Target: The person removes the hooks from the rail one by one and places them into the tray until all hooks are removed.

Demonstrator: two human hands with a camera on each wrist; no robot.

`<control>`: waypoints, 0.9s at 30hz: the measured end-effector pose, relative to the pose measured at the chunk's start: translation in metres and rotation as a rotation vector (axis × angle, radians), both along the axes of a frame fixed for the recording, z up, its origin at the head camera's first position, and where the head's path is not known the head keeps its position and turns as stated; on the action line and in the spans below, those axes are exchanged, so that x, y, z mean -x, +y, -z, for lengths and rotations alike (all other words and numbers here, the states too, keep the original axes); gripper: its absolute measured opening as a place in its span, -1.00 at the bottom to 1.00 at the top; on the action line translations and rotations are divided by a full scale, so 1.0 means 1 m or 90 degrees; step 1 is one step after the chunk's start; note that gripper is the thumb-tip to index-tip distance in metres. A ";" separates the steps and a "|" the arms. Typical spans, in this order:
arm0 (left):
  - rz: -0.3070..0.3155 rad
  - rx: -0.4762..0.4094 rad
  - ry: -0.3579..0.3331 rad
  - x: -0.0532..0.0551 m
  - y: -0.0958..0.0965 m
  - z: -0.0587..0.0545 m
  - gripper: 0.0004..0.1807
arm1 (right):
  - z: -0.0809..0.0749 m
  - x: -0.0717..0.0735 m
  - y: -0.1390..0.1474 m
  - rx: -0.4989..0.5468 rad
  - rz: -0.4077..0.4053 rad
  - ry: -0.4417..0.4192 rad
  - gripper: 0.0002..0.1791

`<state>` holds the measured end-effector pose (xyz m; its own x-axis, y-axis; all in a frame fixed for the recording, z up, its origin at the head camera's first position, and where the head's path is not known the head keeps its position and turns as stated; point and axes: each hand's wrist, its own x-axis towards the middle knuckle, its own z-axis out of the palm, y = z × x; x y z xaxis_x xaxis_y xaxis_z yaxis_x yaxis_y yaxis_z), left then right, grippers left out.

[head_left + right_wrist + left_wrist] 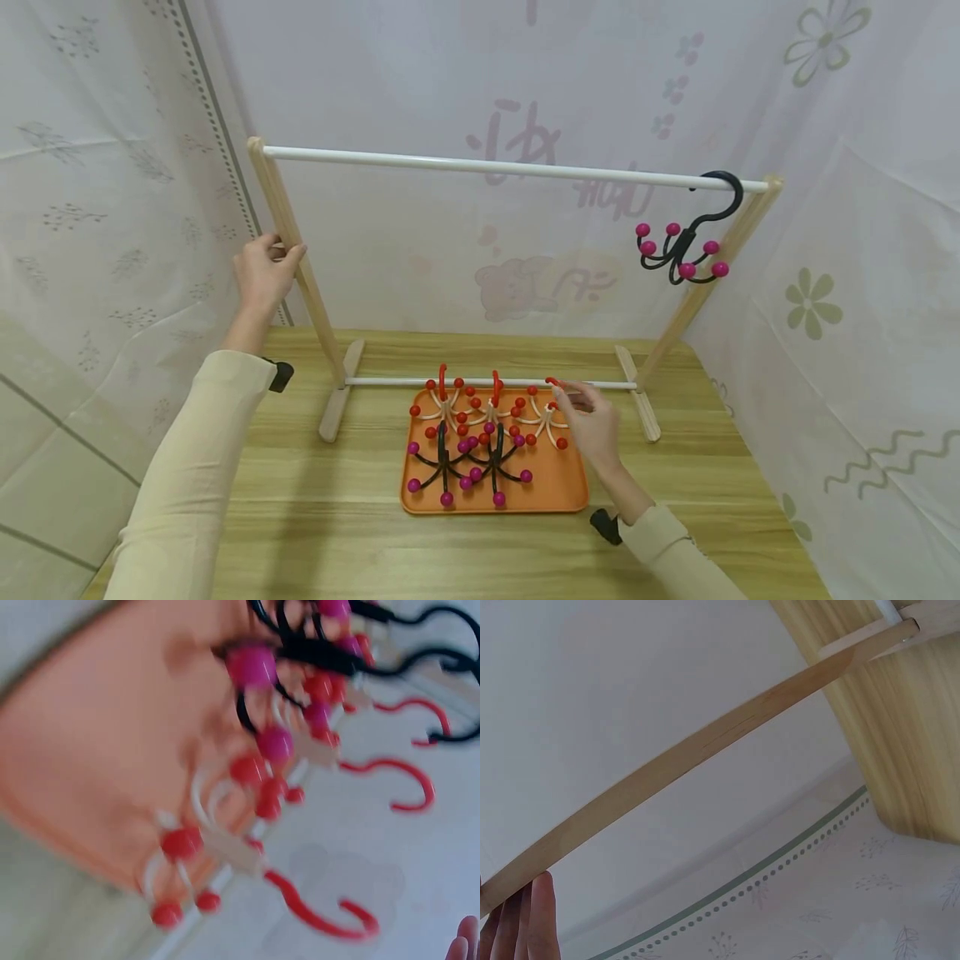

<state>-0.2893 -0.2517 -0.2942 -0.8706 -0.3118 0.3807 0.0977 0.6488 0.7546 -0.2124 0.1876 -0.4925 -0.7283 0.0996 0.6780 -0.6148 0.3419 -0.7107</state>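
Note:
My left hand (264, 271) holds the left wooden post (296, 242) of a rack, thumb on one side and fingers on the other; the left wrist view shows the fingertips (544, 915) along its edge. My right hand (592, 425) is beside the red hook of a white hanger with red balls (549, 412). In the right wrist view a gap separates its fingers (466, 941) from that red hook (322, 919). Two more red-hooked hangers (492, 408) stand left of it on an orange tray (555, 492), behind two black hangers with magenta balls (495, 458).
Another black hanger with magenta balls (682, 246) hangs near the right end of the rack's white top rail (480, 167). A lower white rail (390, 381) runs behind the tray. Wooden feet (637, 396) stand on the wood-grain table (360, 550). Patterned cloth (420, 275) surrounds it.

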 end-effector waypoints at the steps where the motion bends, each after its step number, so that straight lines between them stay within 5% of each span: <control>1: 0.000 -0.002 0.001 0.000 0.000 0.000 -0.56 | 0.001 0.007 0.006 0.004 0.000 0.014 -0.77; 4: 0.000 -0.001 0.004 0.001 0.000 0.000 -0.55 | -0.002 0.026 0.022 0.014 0.009 0.063 -0.78; 9: 0.004 -0.002 0.006 0.002 0.000 0.000 -0.56 | -0.087 -0.002 0.019 -0.069 0.085 0.015 -0.83; 14: 0.007 -0.002 0.003 0.000 0.000 -0.001 -0.55 | -0.134 -0.014 0.018 -0.091 0.111 0.010 -0.88; 17: 0.006 -0.001 0.002 0.001 0.000 -0.001 -0.56 | -0.151 -0.016 0.021 -0.098 0.125 0.006 -0.88; 27: 0.001 0.001 0.005 0.001 0.000 0.001 -0.57 | -0.184 0.012 0.058 -0.143 0.181 0.030 -0.78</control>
